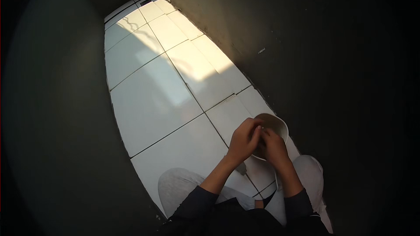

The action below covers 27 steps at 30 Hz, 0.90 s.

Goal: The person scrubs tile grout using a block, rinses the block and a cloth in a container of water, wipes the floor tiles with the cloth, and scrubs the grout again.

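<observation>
My left hand (243, 136) and my right hand (274, 146) meet above a white, round-rimmed container (280, 126) on the floor. The fingers of both hands are bent and pressed together at the tips. A tiny pale spot shows between the fingertips, too small to name. My hands cover much of the container's opening, and its contents are in shadow. Under my left wrist a small grey flat piece (241, 169) lies on the tiles, partly hidden by the arm.
Large white floor tiles (153, 100) with dark joints run away from me, sunlit at the far end. Dark walls stand close on the left (57, 105) and right (315, 83). My bent knees (177, 188) are on both sides of my arms.
</observation>
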Each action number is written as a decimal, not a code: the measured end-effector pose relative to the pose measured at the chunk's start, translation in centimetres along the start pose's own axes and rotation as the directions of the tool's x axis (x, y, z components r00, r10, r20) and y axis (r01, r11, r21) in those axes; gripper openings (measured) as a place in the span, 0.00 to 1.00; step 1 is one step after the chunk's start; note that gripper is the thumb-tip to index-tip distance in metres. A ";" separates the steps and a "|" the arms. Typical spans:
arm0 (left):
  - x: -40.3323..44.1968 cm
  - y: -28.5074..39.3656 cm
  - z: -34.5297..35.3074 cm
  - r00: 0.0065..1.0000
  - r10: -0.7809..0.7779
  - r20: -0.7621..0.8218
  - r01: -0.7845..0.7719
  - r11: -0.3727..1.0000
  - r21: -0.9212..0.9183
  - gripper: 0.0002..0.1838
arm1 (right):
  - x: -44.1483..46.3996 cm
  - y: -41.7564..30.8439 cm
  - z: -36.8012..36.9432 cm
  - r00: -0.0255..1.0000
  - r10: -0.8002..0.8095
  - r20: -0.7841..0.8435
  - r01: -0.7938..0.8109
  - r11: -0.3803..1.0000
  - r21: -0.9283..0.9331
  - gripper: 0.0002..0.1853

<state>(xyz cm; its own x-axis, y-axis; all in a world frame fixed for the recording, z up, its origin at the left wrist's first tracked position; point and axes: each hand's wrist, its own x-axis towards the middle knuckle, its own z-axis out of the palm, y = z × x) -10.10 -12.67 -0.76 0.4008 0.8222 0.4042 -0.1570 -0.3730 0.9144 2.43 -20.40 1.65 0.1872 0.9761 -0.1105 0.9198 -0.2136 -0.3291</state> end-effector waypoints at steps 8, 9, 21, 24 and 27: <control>0.8 0.0 -0.9 1.000 0.012 0.004 -0.012 0.980 0.199 0.07 | 0.8 1.7 -1.3 0.995 -0.014 -0.104 0.035 0.978 0.207 0.25; 0.9 0.0 -0.9 1.000 0.012 0.011 -0.014 0.981 0.193 0.07 | 1.0 1.8 -1.0 0.996 0.025 -0.084 -0.010 0.983 0.184 0.22; 0.7 -0.5 -1.0 0.981 0.135 0.140 -0.170 0.944 0.282 0.07 | 1.7 2.2 0.8 0.998 0.058 -0.038 -0.052 0.990 0.135 0.20; 1.1 -0.2 -1.1 0.981 0.149 0.127 -0.179 0.947 0.269 0.07 | 1.7 1.9 0.0 0.973 -0.067 -0.220 0.107 0.979 0.176 0.17; 1.1 -0.6 -1.1 0.980 0.162 0.115 -0.187 0.948 0.258 0.08 | 1.7 1.7 0.1 0.982 -0.051 -0.183 0.072 0.992 0.107 0.16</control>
<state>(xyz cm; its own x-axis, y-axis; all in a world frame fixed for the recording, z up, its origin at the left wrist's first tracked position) -10.56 -11.11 -0.84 0.4710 0.6960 0.5420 0.0095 -0.6184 0.7858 4.28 -19.14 0.83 0.1997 0.9766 0.0798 0.8886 -0.1462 -0.4348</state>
